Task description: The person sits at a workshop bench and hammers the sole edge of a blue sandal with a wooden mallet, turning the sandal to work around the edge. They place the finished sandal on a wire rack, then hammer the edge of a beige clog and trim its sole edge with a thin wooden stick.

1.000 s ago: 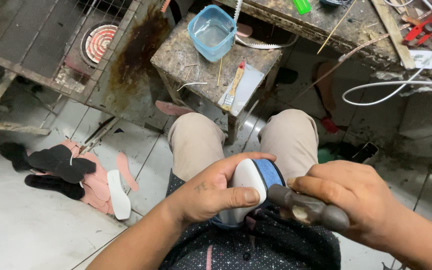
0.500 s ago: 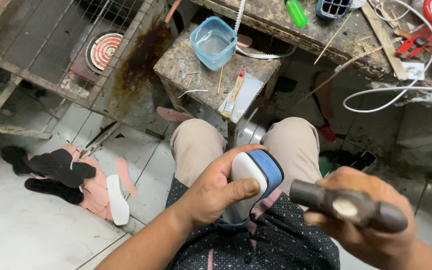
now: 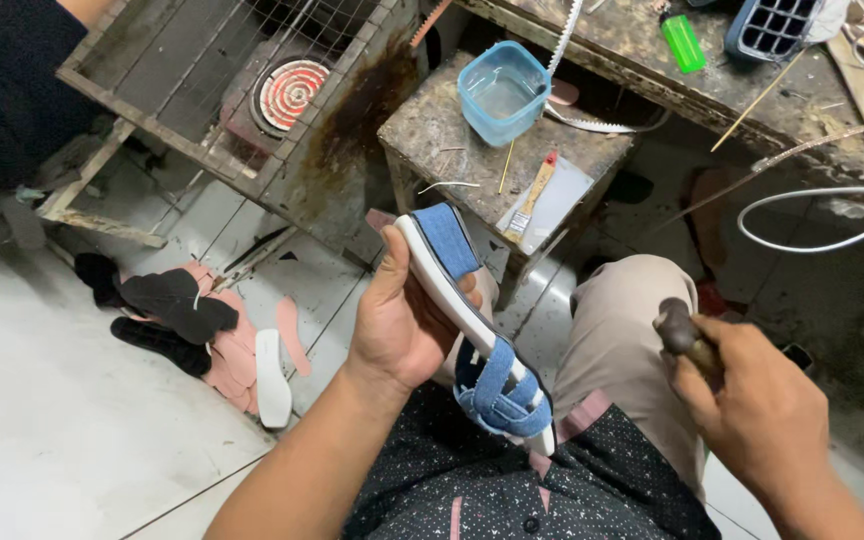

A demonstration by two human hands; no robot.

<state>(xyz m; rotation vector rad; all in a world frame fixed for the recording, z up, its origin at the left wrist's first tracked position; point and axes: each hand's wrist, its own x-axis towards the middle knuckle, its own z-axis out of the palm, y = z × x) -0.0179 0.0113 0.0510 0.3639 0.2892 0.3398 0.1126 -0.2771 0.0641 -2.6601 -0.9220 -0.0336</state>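
We see a sandal (image 3: 472, 320) with blue denim-like cloth straps and a smooth white sole edge, held in our left hand (image 3: 402, 320). In our right hand (image 3: 762, 410) the hammer (image 3: 680, 330) has a dull, dark metal head. The small stool (image 3: 497, 150) looks like rough, stained wood; on it stands a translucent blue plastic tub (image 3: 502, 90). The wire cage (image 3: 222, 90) is rusty metal. The floor tiles (image 3: 52, 420) look glossy white.
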